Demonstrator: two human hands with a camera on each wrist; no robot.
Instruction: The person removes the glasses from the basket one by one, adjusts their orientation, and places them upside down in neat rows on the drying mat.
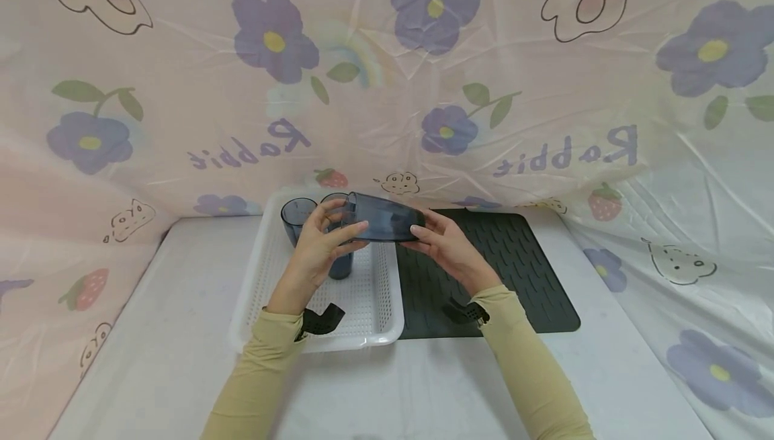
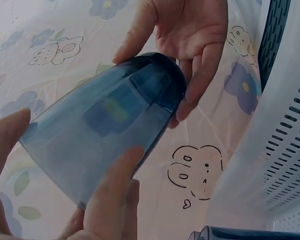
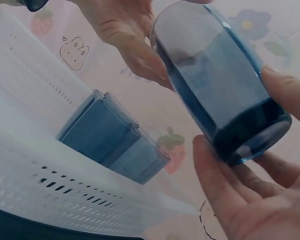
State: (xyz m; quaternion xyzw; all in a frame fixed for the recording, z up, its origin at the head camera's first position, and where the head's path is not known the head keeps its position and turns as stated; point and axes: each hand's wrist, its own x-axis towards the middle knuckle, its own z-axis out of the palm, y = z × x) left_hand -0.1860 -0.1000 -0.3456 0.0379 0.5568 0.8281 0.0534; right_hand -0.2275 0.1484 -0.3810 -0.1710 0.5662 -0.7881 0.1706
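Note:
A clear blue drinking glass [image 1: 385, 218] lies sideways in the air between both hands, above the basket and mat. My left hand [image 1: 319, 242] grips it near the open rim, thumb on the near side and fingers spread around it. At the thick dark base, my right hand [image 1: 452, 250] pinches the glass [image 3: 225, 85] between thumb and fingers. The left wrist view shows the rim end of the glass [image 2: 105, 125] toward the left fingers. Behind the left hand, more blue glasses [image 1: 296, 215] stand in the white basket [image 1: 370, 342], partly hidden by that hand.
A dark ribbed mat [image 1: 502, 279] lies right of the basket on the white table [image 1: 169, 332]. The basket has perforated walls [image 3: 60, 175]. A patterned curtain [image 1: 375, 124] hangs close behind and along both sides.

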